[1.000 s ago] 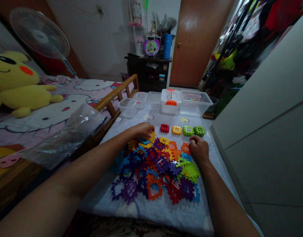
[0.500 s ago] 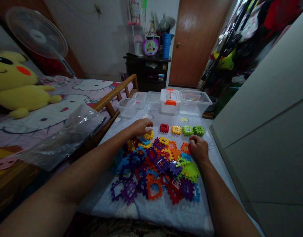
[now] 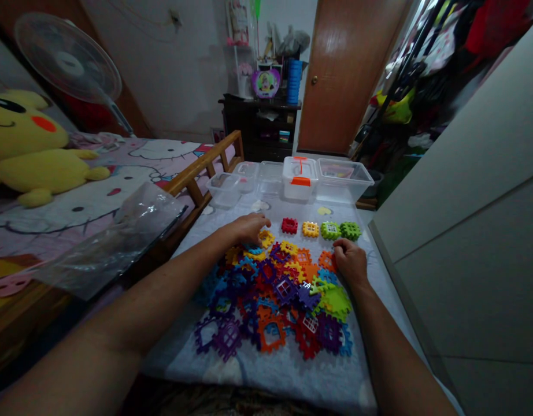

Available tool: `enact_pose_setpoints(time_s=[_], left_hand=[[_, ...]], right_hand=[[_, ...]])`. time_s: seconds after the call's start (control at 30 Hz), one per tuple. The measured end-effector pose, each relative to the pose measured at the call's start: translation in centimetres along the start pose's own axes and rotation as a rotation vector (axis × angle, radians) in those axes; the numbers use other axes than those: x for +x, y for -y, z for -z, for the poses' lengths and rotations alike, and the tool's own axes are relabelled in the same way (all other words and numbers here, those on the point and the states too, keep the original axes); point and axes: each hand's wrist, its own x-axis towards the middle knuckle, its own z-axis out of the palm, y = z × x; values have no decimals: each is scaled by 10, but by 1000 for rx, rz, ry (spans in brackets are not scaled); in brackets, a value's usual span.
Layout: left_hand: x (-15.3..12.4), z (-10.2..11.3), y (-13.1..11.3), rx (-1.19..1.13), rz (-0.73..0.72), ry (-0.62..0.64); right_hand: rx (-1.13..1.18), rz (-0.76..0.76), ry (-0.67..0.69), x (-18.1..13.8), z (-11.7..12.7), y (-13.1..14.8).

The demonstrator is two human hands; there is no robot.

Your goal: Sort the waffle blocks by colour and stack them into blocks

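My left hand (image 3: 248, 226) reaches to the far left corner of the heap of bright, notched square plastic tiles (image 3: 278, 296), and its fingertips lie bent over a yellow notched plastic tile (image 3: 266, 237) at that corner; I cannot tell whether I pinch the tile or only press on it. My right hand (image 3: 350, 261) rests at the far right edge of the heap, well apart from the left, its fingers curled in to a loose fist, knuckles up, just beside an orange tile (image 3: 326, 258); whether anything sits inside the fist is hidden. The heap itself lies in the middle of the pale cloth-covered table (image 3: 292, 372), purple, blue, red, orange and green pieces overlapping one another. Just beyond the heap four single tiles stand in a row, apart from each other: a red tile (image 3: 289, 225), a yellow square tile (image 3: 310, 229) and two green tiles (image 3: 340, 230). Farther beyond the heap, at the table's far edge, stand a small clear plastic tub (image 3: 224, 189), a white box with an orange latch (image 3: 300, 177) and a larger clear lidded tub (image 3: 344, 179). Left of the heap, past a wooden bed rail (image 3: 202, 167), a crumpled clear plastic bag (image 3: 119, 240) lies on the bed.
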Motion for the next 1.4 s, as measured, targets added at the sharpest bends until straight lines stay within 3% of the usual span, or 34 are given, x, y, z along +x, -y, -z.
enact_pose_setpoints(time_s=[0.23, 0.47, 0.7, 1.13, 1.4], left_hand=[[-2, 6, -17, 93, -33, 55], [2, 4, -9, 69, -31, 46], [-6, 16, -1, 81, 155, -57], [4, 11, -22, 125, 182, 120], [-1, 15, -30, 202, 174, 125]], right_hand=[[7, 11, 5, -1, 0, 0], [15, 2, 14, -1, 3, 2], [5, 1, 8, -1, 3, 3], [6, -3, 9, -2, 4, 4], [15, 4, 8, -1, 3, 3]])
